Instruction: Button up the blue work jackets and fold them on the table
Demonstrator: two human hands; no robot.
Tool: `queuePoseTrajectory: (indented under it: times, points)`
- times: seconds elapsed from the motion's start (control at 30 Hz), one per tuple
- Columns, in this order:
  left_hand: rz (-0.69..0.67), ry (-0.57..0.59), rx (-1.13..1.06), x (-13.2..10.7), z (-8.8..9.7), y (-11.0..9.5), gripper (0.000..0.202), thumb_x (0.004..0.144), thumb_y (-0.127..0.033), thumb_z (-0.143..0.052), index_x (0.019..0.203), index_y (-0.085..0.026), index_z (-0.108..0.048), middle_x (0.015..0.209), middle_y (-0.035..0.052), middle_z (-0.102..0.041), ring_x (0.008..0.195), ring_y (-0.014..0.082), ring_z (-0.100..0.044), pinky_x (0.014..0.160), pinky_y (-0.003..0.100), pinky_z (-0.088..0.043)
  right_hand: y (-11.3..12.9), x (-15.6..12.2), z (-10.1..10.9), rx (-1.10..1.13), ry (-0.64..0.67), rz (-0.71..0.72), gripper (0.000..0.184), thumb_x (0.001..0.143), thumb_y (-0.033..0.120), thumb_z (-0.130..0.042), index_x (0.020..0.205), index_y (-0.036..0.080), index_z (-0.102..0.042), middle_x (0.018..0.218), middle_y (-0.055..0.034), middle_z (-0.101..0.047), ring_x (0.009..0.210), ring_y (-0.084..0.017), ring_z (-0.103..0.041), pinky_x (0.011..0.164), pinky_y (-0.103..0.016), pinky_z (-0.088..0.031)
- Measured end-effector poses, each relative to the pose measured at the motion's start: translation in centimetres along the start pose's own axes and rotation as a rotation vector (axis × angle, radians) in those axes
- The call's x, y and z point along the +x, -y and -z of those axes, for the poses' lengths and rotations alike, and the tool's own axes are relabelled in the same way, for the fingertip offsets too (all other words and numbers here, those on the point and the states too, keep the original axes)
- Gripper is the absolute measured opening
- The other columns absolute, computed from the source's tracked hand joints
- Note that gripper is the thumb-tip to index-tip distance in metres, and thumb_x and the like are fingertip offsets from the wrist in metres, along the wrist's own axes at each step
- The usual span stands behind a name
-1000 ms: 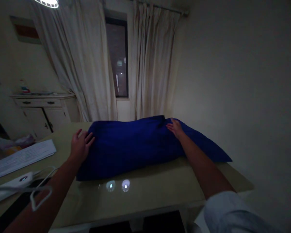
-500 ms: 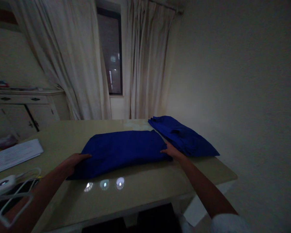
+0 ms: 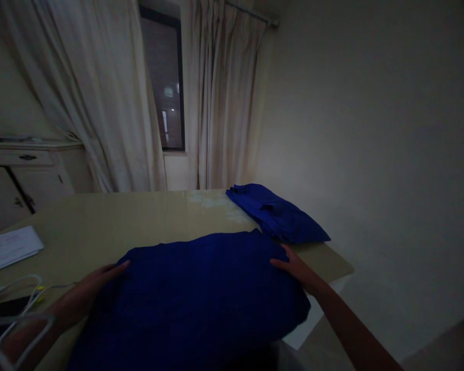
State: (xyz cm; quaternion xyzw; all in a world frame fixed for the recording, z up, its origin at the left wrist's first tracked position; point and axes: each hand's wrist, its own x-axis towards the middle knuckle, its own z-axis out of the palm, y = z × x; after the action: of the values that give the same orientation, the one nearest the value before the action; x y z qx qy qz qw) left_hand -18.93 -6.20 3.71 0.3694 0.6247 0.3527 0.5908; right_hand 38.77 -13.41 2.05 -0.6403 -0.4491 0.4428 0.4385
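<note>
1. The large blue cloth (image 3: 201, 293) lies spread on the table (image 3: 119, 221) at its 6 o'clock edge, and its near side spills over that edge.
2. A judgement on handling: limp fabric like this moves best with both ends pressed evenly and both hands moving at the same pace. That way neither side bunches, and the overhanging part does not pull the rest off.
3. The left hand (image 3: 88, 288) rests at the cloth's 9 o'clock end. It is palm down with the fingers stretched out flat and the fingertips on the hem, open and grasping nothing.
4. The right hand (image 3: 297, 268) meets the cloth's 3 o'clock end. Its forearm runs in from 5 o'clock and its fingers extend onto the fabric. In this dim light I cannot tell whether it pinches the edge or only presses it.
5. A second, folded blue cloth (image 3: 278, 214) sits at 1 o'clock, just apart from the large one.
6. Sheets of paper (image 3: 7, 247) and a white cable (image 3: 19, 288) lie at 9 o'clock, near the left forearm.
7. Pale curtains (image 3: 100, 103) frame a dark window (image 3: 162, 82) at 12 o'clock.
</note>
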Motion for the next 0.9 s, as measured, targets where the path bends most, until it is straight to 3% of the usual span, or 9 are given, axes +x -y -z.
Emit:
queuePoseTrajectory:
  times: [0.07, 0.17, 0.3, 0.47, 0.57, 0.67, 0.73, 0.83, 0.9]
  points:
    - [0.162, 0.1, -0.135, 0.8, -1.2, -1.8, 0.05, 0.059, -0.046, -0.094, 0.096, -0.018, -0.073, 0.095, 0.0132, -0.081, 0.093, 0.0376, -0.078, 0.081, 0.045, -0.067, 0.0, 0.8, -1.1, -0.017, -0.048, 0.021, 0.127, 0.057, 0.055, -0.095, 0.161, 0.022, -0.031, 0.148, -0.0184, -0.06, 0.132, -0.037, -0.061, 0.111, -0.053, -0.05]
    - [0.223, 0.048, -0.178, 1.5, -3.3, -3.7, 0.043, 0.058, -0.039, -0.094, 0.089, -0.016, -0.075, 0.084, 0.0151, -0.08, 0.078, 0.0393, -0.077, 0.069, 0.05, -0.067, 0.7, 0.2, 0.1, -0.11, -0.054, 0.06, 0.129, 0.06, 0.056, -0.092, 0.164, 0.021, -0.025, 0.155, -0.0199, -0.052, 0.138, -0.038, -0.056, 0.115, -0.053, -0.047]
    - [0.087, 0.081, -0.171, 0.1, -8.5, -3.2, 0.052, 0.052, -0.035, -0.097, 0.097, -0.017, -0.077, 0.087, 0.0136, -0.081, 0.08, 0.0374, -0.078, 0.071, 0.047, -0.066, 3.8, -2.0, 7.8, -0.461, -0.17, 0.15, 0.124, 0.064, 0.061, -0.087, 0.166, 0.023, -0.027, 0.164, -0.0173, -0.041, 0.147, -0.04, -0.045, 0.119, -0.052, -0.043]
    - [0.079, 0.467, -0.337, -3.6, -21.7, 1.4, 0.058, 0.054, -0.041, -0.096, 0.105, -0.02, -0.079, 0.108, 0.0131, -0.08, 0.106, 0.0357, -0.076, 0.102, 0.048, -0.058, 14.1, 1.6, 21.7, -0.94, -0.277, 0.234, 0.115, 0.072, 0.044, -0.089, 0.167, 0.027, -0.027, 0.162, -0.0209, -0.041, 0.141, -0.035, -0.053, 0.112, -0.043, -0.048]
    - [0.005, 0.627, -0.449, -4.6, -31.1, 3.0, 0.074, 0.045, -0.042, -0.101, 0.11, -0.017, -0.077, 0.112, 0.0178, -0.078, 0.112, 0.0381, -0.072, 0.106, 0.053, -0.053, 24.1, 8.4, 25.1, -1.249, -0.385, 0.334, 0.099, 0.085, 0.037, -0.082, 0.166, 0.014, -0.029, 0.161, -0.0317, -0.037, 0.144, -0.036, -0.049, 0.108, -0.045, -0.042]
    - [-0.104, 0.682, -0.509, -4.1, -38.8, 3.1, 0.085, 0.051, -0.053, -0.098, 0.124, -0.016, -0.071, 0.122, 0.0195, -0.074, 0.117, 0.0378, -0.069, 0.107, 0.054, -0.052, 32.2, 16.5, 22.1, -1.462, -0.599, 0.291, 0.08, 0.102, 0.05, -0.055, 0.159, -0.001, -0.033, 0.141, -0.0442, -0.052, 0.134, -0.043, -0.055, 0.099, -0.059, -0.031]
    - [-0.175, 0.727, -0.485, -3.1, -42.2, 3.0, 0.093, 0.056, -0.054, -0.095, 0.137, -0.02, -0.065, 0.132, 0.0192, -0.069, 0.123, 0.0369, -0.066, 0.106, 0.052, -0.052, 34.0, 21.4, 17.3, -1.496, -0.761, 0.481, 0.08, 0.106, 0.053, -0.04, 0.156, -0.009, -0.032, 0.142, -0.0484, -0.046, 0.141, -0.044, -0.045, 0.101, -0.062, -0.023]
    - [-0.234, 0.881, -0.296, -1.1, -44.5, 3.5, 0.084, 0.061, -0.05, -0.092, 0.137, -0.028, -0.067, 0.13, 0.0167, -0.07, 0.119, 0.0366, -0.068, 0.099, 0.05, -0.055, 29.9, 27.1, 8.0, -1.252, -0.945, 0.589, 0.081, 0.107, 0.05, -0.046, 0.162, -0.002, -0.019, 0.159, -0.0427, -0.026, 0.155, -0.044, -0.018, 0.112, -0.06, -0.016]
    - [-0.237, 0.956, -0.195, 0.2, -45.0, 4.3, 0.063, 0.066, -0.048, -0.087, 0.126, -0.029, -0.074, 0.117, 0.0146, -0.075, 0.113, 0.037, -0.071, 0.095, 0.051, -0.056, 24.0, 30.0, 2.0, -1.039, -0.633, 0.355, 0.08, 0.109, 0.046, -0.042, 0.16, -0.008, -0.013, 0.158, -0.0468, -0.022, 0.155, -0.044, -0.019, 0.114, -0.06, -0.021]
